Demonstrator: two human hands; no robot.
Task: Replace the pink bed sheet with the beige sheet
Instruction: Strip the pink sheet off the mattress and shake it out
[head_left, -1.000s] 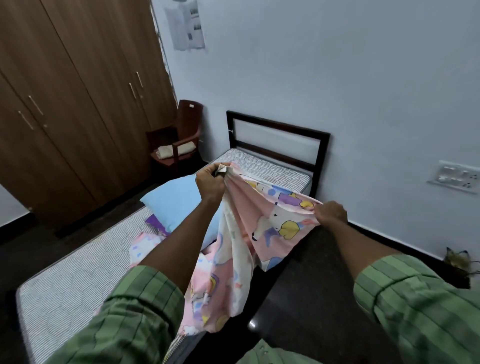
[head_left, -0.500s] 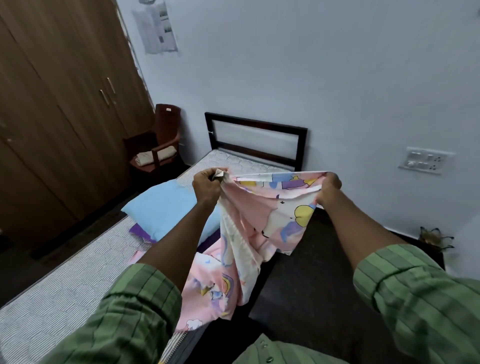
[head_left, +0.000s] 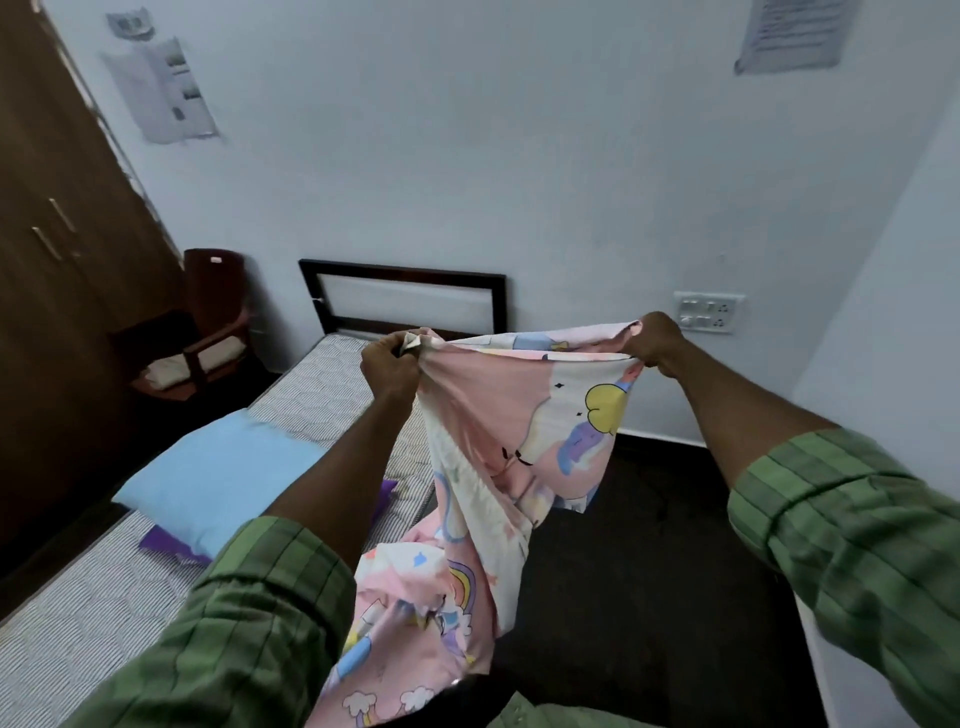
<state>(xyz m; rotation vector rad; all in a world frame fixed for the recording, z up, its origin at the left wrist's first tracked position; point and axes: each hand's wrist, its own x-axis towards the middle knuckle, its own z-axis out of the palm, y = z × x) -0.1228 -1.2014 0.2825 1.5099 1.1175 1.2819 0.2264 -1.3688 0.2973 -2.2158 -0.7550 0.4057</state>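
Observation:
The pink bed sheet (head_left: 483, 441), printed with cartoon figures, hangs in the air in front of me, off the bed. My left hand (head_left: 388, 366) grips a bunched corner of it. Further right, my right hand (head_left: 655, 340) pinches the top edge, which runs taut between the two hands. The rest of the sheet drops in folds toward my body. The mattress (head_left: 104, 613) at the left lies bare, grey and quilted. A folded beige cloth (head_left: 176, 366) rests on the chair seat; I cannot tell whether it is the beige sheet.
A light blue pillow (head_left: 218, 475) lies on the mattress over a purple cloth (head_left: 166, 543). A dark headboard (head_left: 405, 296) stands against the wall. A wooden chair (head_left: 208, 322) and wardrobe (head_left: 57, 249) stand at the left. Dark floor (head_left: 649, 571) spreads to the right, with a switch plate (head_left: 707, 310) on the wall.
My right hand has risen and moved right along the sheet's edge, stretching it taut and level with the left hand. The view has tilted up and turned right.

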